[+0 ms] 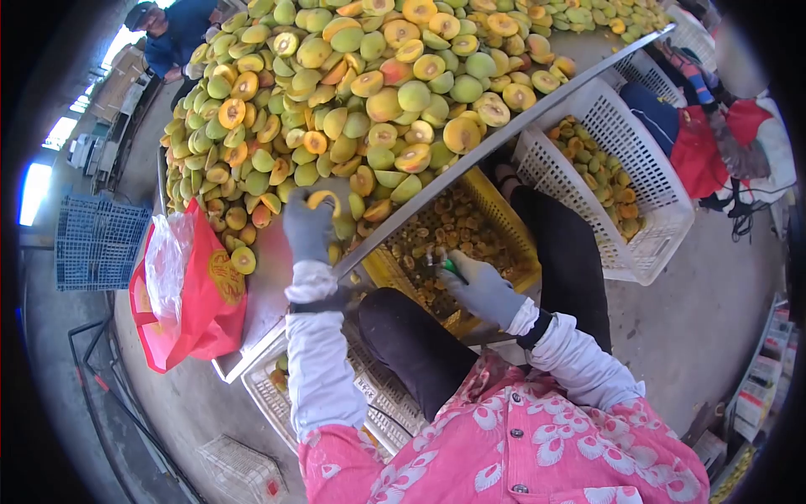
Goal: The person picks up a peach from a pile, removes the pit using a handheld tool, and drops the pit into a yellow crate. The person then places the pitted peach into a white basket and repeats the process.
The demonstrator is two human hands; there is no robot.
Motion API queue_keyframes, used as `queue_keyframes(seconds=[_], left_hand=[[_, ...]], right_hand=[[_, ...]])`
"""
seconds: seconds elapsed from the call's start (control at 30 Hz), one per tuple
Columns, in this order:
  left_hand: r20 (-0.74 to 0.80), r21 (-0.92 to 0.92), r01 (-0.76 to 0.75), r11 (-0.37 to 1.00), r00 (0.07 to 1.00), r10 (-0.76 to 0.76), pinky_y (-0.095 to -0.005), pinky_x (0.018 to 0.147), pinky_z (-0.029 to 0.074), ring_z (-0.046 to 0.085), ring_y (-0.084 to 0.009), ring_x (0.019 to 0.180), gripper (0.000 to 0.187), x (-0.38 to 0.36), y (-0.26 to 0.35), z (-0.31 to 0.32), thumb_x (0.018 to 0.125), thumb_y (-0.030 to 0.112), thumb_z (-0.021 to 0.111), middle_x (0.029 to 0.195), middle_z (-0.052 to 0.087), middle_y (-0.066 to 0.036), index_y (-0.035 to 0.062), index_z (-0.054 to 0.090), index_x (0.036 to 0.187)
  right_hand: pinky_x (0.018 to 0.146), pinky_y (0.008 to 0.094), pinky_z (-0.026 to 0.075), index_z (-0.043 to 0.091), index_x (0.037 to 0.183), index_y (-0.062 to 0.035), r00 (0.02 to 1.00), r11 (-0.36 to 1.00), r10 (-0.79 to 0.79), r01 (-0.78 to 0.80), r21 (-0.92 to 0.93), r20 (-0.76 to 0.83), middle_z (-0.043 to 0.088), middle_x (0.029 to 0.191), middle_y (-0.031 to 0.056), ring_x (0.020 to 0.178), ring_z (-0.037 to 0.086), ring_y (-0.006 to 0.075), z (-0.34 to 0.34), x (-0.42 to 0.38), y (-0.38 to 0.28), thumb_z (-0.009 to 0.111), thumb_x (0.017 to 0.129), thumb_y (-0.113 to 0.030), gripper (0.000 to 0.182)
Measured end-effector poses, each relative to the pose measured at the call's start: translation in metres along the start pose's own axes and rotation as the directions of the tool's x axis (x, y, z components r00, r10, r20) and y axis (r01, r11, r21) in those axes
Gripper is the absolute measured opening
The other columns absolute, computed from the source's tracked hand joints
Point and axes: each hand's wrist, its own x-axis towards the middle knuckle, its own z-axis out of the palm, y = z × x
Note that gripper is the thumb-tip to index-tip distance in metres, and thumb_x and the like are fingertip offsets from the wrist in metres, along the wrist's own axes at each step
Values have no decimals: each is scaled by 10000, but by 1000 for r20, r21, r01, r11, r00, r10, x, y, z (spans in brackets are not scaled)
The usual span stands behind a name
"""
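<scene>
My left hand [308, 225], in a grey glove, is closed on an apricot-like fruit half [326, 198] with orange flesh, at the near edge of the heap. My right hand [485, 291], gloved alike, grips a small green-handled tool [452, 267] with a metal tip, over a yellow crate [522, 244]. Inside that crate lie many brown pits and scraps [457, 227]. A large pile of green and yellow fruit halves [353, 109] covers the metal table [273, 252], some showing their cut orange faces.
A red bag [210, 311] with clear plastic stands on the table's left corner. White crates with fruit [663, 235] stand to the right and below my left arm. A person [172, 42] works at the upper left, another [722, 143] at the right. Blue crates [96, 244] stand left.
</scene>
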Motion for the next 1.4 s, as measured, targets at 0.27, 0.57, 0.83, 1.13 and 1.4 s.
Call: queue_keyframes(seconds=[0.27,0.57,0.83,1.13,1.4], left_hand=[[64,-596,-202,777,953,297,-320,836,507,626,-180,902,305,-143,108,-40,1036,206,439,981,663,-114,-30,607,1128],[-155,-865,-93,493,984,-85,-325,803,497,616,-227,831,678,-192,126,-32,1030,527,275,905,654,-166,-67,601,1046],[-62,-861,-24,508,996,-58,-297,721,506,622,-214,732,745,-195,140,-53,1027,561,248,814,656,-160,-75,628,953],[289,-820,256,511,957,-17,-292,768,492,602,-187,753,656,-188,140,-64,1034,520,288,870,659,-139,-31,641,986],[51,-795,-10,607,995,83,-287,814,470,595,-161,832,528,-196,146,-49,1055,381,321,900,668,-124,-35,646,1060]], right_hand=[[597,499,475,547,1013,-73,862,871,-491,486,-68,-129,624,729,229,700,623,442,13,-39,-78,566,967,-344,276],[576,509,472,517,983,-56,825,849,-525,524,-61,-209,610,692,228,678,617,444,32,-78,-80,557,973,-326,274],[517,484,467,517,942,-40,810,832,-553,547,-89,-196,593,640,200,586,615,402,38,-85,-76,547,983,-289,254],[620,401,494,560,1083,11,953,882,-294,302,362,-76,644,766,170,638,613,296,41,-90,-88,505,1014,-297,320],[675,424,489,537,1106,9,876,856,-394,460,237,-277,625,798,249,768,613,457,51,-82,-76,533,993,-202,240]])
